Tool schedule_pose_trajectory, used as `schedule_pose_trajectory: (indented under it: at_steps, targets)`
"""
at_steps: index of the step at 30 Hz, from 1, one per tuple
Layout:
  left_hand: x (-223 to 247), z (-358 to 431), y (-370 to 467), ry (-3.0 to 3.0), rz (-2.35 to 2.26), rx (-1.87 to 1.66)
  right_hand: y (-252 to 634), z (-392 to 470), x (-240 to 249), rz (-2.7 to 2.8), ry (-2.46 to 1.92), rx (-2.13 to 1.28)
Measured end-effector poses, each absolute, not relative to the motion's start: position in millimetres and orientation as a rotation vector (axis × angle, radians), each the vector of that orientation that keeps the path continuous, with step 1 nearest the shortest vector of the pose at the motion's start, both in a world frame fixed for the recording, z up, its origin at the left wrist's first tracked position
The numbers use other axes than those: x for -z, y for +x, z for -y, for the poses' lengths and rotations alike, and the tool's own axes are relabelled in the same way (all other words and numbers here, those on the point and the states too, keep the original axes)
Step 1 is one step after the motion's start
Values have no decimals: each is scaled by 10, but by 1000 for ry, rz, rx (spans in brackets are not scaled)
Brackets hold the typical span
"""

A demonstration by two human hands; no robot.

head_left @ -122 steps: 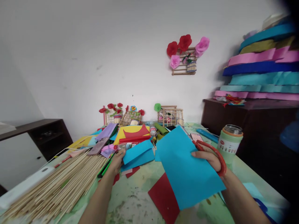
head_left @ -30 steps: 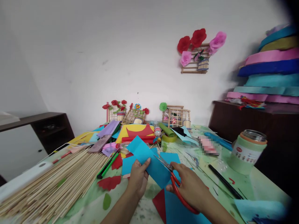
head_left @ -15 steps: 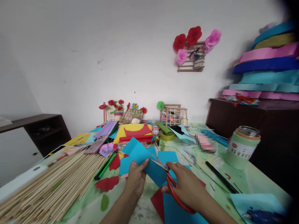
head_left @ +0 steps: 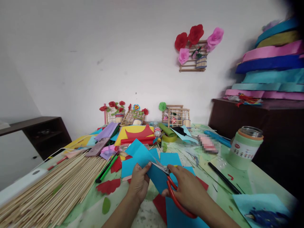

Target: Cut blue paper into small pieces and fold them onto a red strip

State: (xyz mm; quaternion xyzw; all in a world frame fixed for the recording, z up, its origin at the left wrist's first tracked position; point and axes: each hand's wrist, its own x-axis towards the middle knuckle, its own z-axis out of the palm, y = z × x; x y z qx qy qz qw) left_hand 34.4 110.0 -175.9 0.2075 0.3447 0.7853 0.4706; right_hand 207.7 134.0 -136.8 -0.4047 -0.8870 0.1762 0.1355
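Note:
My left hand [head_left: 139, 182] pinches a sheet of blue paper [head_left: 140, 154] between thumb and fingers, near the middle of the table. Red-handled scissors [head_left: 171, 187] are in my right hand [head_left: 186, 186], their blades pointing left at the blue paper, with the tip beside my left thumb. Part of the paper hangs below the blades. More blue paper [head_left: 170, 159] lies behind the scissors, and another blue sheet [head_left: 181, 215] lies under my right hand, over a piece of red paper [head_left: 160, 204].
Thin wooden sticks [head_left: 54, 190] cover the left side, beside a green-and-black cutter [head_left: 106, 169]. On the right are a black pen [head_left: 224, 178], a green jar [head_left: 245, 148] and a blue glue gun [head_left: 267, 218]. Stick frames with paper flowers [head_left: 179, 117] stand at the back.
The scissor blades have closed somewhat and tilted slightly against the blue paper. My right hand has shifted a little left. The whole view has moved slightly.

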Motion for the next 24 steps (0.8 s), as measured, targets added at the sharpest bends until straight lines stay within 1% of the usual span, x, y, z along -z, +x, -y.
schedule_pose_trajectory:
  at_steps: [10,24]
  targets:
    - [1775,-1140,271,405,-834,-2004,2089,-1363,1346,2562,-1184,-469]
    - [1827,-1139,303,432,-806,-1959,2064,-1374,1392,2534,-1149,-461]
